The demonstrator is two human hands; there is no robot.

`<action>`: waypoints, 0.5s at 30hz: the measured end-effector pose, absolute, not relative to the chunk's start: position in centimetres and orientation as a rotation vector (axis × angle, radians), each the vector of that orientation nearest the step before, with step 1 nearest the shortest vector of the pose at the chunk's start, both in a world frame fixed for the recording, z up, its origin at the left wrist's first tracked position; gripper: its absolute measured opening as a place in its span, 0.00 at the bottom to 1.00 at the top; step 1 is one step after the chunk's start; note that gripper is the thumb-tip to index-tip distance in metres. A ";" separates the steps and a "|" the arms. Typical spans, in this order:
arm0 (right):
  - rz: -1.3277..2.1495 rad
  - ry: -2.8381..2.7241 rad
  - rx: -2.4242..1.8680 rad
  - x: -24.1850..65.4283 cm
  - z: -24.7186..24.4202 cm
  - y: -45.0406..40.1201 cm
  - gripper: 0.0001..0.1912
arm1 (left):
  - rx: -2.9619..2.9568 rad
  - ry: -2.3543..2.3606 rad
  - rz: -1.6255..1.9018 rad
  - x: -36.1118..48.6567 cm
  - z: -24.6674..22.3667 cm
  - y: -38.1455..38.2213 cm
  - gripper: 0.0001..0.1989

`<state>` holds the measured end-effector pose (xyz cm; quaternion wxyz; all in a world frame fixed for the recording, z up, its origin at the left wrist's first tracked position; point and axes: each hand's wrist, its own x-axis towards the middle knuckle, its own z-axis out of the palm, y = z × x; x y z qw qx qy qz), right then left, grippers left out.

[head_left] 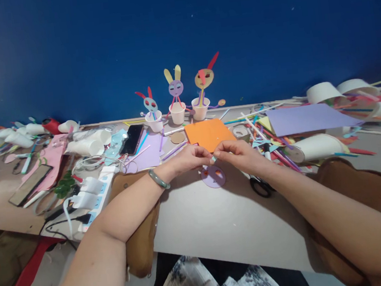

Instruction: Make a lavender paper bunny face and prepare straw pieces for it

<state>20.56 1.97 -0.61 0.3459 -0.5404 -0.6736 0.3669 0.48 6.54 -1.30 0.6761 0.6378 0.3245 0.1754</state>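
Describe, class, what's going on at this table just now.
A person's left hand and right hand meet, fingers pinching a tiny pale scrap. A purple disc with a face lies nearer the person. Beyond, an orange sheet lies flat, and three paper figures stand in white cups by the blue wall.

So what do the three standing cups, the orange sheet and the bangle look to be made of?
The cups look like plain white paper: opaque, matt, with rolled rims, though thin plastic isn't ruled out. The orange sheet seems to be matt paper or craft foam; it lies flat, evenly coloured. The bangle looks like polished grey-green stone, perhaps glass, judging by its smooth sheen.
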 end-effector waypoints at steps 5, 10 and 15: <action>0.869 -1.710 -1.404 21.0 -0.6 2.2 0.18 | 1.418 0.821 0.471 0.6 -0.6 6.5 0.02; 0.925 -1.661 -1.414 20.9 -0.6 2.1 0.17 | 1.313 0.902 0.626 0.7 0.1 6.6 0.07; 0.956 -1.663 -1.417 20.8 -0.7 2.0 0.19 | 1.266 0.876 0.685 0.8 0.1 6.6 0.08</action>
